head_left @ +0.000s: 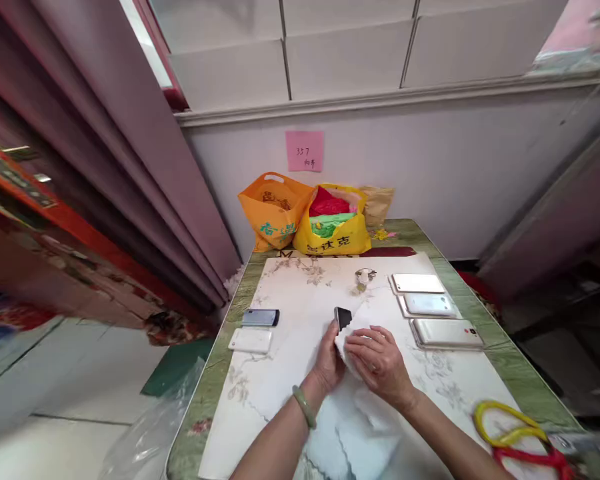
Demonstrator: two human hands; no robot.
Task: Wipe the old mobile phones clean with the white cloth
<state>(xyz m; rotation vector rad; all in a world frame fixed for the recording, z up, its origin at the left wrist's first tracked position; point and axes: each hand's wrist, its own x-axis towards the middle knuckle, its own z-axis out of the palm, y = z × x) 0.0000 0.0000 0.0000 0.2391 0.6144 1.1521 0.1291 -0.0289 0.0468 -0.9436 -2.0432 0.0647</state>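
Near the middle of the table, my left hand is wrapped round a dark phone, whose upper end shows above a white cloth. My right hand presses the white cloth against the phone with bent fingers. The lower part of the phone is hidden by the cloth and my hands. To the left lie a blue-grey phone and a white phone. Over on the right, several phones lie in a column, among them a gold-white phone and a silver phone.
An orange bag and a stuffed yellow bag stand at the back against the wall. Scissors with yellow and red handles lie front right. A small ring-shaped item sits behind my hands. Pale patterned sheet covers the tabletop.
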